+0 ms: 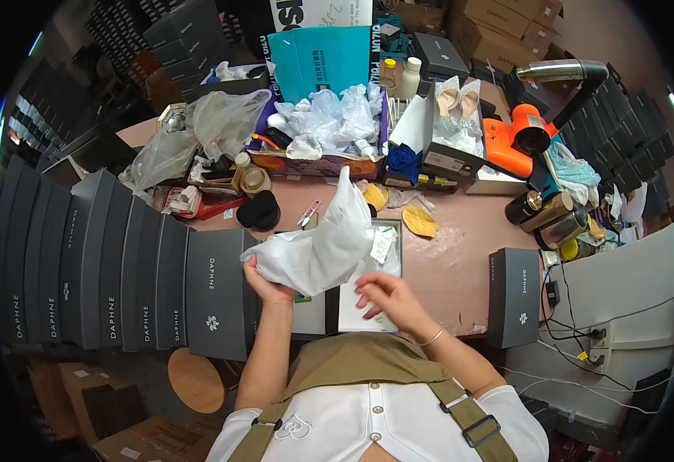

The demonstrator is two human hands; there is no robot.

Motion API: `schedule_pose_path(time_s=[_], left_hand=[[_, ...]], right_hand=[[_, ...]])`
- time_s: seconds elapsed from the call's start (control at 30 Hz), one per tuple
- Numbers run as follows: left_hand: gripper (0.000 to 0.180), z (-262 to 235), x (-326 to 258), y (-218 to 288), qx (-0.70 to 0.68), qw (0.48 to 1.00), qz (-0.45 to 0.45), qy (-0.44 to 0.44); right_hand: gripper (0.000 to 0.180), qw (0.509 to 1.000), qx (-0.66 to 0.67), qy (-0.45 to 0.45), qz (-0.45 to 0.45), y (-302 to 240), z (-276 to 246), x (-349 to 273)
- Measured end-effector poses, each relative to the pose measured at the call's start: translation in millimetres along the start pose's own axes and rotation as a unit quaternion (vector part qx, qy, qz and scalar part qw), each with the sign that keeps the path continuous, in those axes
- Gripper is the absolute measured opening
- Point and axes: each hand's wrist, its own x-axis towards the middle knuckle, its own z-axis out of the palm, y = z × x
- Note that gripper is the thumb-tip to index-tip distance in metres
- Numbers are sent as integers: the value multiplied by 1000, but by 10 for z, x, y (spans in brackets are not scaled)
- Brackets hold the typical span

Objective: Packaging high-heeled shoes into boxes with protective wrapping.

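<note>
Here, the row of dark grey shoe boxes (pixel 98 269) stands on edge at your left, leaving the pink worktable (pixel 460 254) free for handling. An open box (pixel 364 285) lies near you at table centre, directly under your hands. Your left hand (pixel 269 286) is clamped on the lower end of a white dust bag (pixel 321 242), holding it raised above that box. Your right hand (pixel 387 296) hovers just beside the bag, fingers spread apart, gripping nothing.
</note>
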Motion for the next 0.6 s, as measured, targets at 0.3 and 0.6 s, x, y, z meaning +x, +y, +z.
schedule_pose_path(time_s=[0.3, 0.6], left_hand=[[54, -166, 41, 13, 10, 1000, -16, 13], [53, -99, -128, 49, 21, 997, -50, -60]], right_hand=[[30, 845, -487, 15, -221, 364, 146, 117], [25, 957, -180, 179, -137, -472, -708, -143]])
